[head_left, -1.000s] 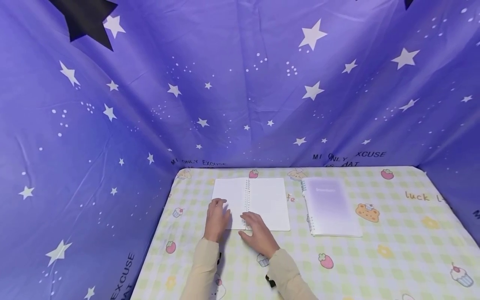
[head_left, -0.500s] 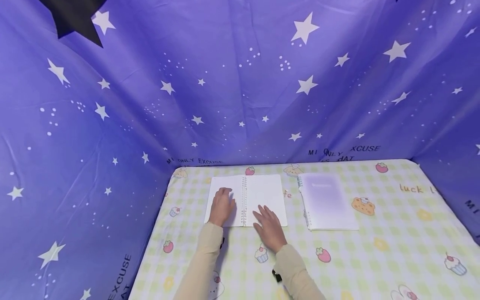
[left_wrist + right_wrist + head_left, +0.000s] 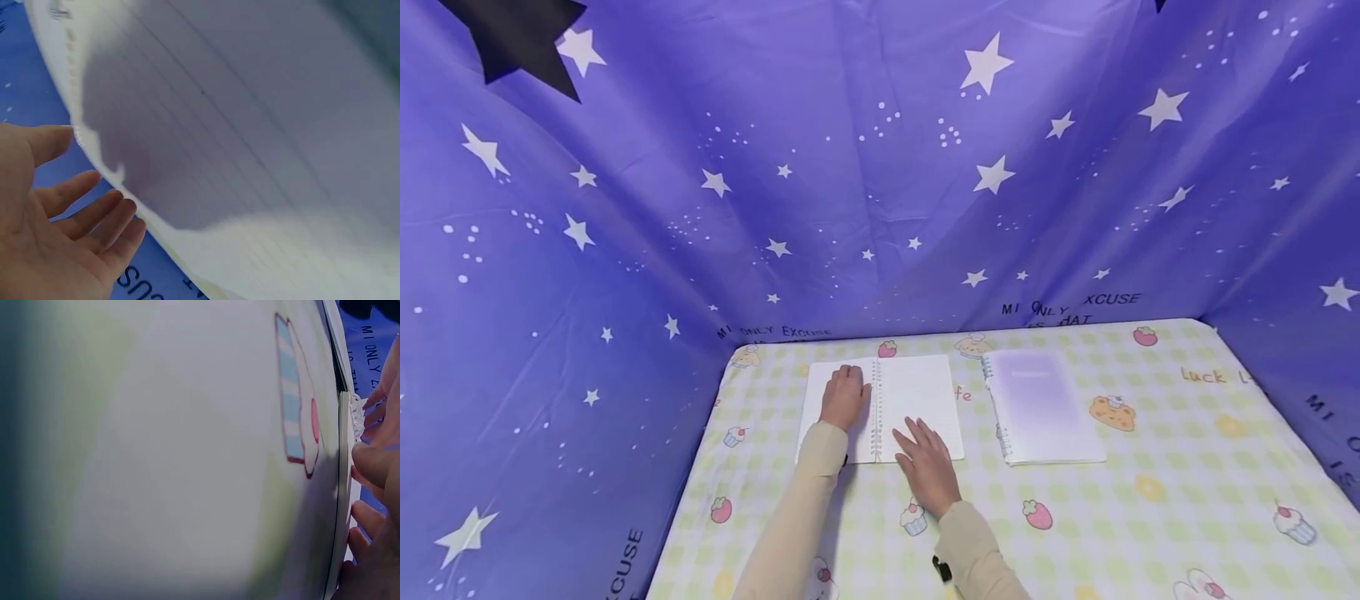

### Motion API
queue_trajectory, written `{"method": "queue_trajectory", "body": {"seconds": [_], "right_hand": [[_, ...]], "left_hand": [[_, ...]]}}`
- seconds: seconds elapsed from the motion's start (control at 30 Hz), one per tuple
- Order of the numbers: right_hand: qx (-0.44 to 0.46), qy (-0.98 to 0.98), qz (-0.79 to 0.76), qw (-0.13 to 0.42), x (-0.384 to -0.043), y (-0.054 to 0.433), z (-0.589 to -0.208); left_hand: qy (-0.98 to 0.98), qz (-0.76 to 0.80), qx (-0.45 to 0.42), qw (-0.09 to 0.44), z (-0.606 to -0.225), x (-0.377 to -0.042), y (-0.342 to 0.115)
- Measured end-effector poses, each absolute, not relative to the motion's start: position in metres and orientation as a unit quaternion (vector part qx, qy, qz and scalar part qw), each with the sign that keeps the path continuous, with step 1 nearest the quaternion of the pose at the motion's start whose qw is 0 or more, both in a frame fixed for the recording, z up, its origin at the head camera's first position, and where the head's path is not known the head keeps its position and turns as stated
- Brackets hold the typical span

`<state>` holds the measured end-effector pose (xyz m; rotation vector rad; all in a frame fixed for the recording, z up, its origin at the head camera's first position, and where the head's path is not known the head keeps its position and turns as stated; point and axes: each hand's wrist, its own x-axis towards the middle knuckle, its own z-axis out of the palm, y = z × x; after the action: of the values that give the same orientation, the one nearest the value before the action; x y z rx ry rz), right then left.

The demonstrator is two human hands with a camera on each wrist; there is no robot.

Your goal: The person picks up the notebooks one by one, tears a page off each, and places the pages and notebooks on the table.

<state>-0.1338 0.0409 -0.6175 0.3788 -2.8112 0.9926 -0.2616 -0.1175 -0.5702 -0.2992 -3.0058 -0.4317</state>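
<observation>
An opened spiral notebook [image 3: 919, 383] with white pages lies flat at the middle-left of the table in the head view. My left hand [image 3: 846, 397] is over its left page, fingers extended toward the top. In the left wrist view that hand [image 3: 81, 225] shows loosely bent fingers along the page [image 3: 250, 137], which bears faint ruled lines. My right hand [image 3: 929, 468] rests with spread fingers at the lower part of the right page. The right wrist view shows its fingers [image 3: 365, 519] at the notebook's edge, with the white coil [image 3: 357, 417] beyond. Neither hand grips anything.
A second spiral notebook, with a purple-and-white cover [image 3: 1045, 408], lies closed to the right. Both rest on a green-and-white checked tablecloth [image 3: 992, 550] with cartoon prints. Blue-purple curtains [image 3: 820, 125] with stars hang behind and at the sides.
My left hand has moved up the left page from its lower outer edge. My right hand has shifted from near the coil to the right page, fingers spreading. The head view has turned slightly.
</observation>
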Motion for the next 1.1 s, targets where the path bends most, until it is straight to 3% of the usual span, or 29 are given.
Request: {"method": "queue_trajectory", "body": {"seconds": [0.37, 0.57, 1.1], "right_hand": [[0.112, -0.935, 0.326, 0.079, -0.129, 0.035, -0.618], [0.112, -0.940, 0.315, 0.072, -0.128, 0.035, -0.617], [0.116, -0.938, 0.317, 0.078, -0.131, 0.041, -0.621]], "left_hand": [[-0.983, -0.094, -0.156, 0.009, -0.572, -0.280, -0.111], [-0.986, -0.089, -0.142, -0.010, -0.576, -0.286, -0.113], [-0.981, -0.066, -0.158, 0.087, -0.582, -0.285, -0.114]]}}
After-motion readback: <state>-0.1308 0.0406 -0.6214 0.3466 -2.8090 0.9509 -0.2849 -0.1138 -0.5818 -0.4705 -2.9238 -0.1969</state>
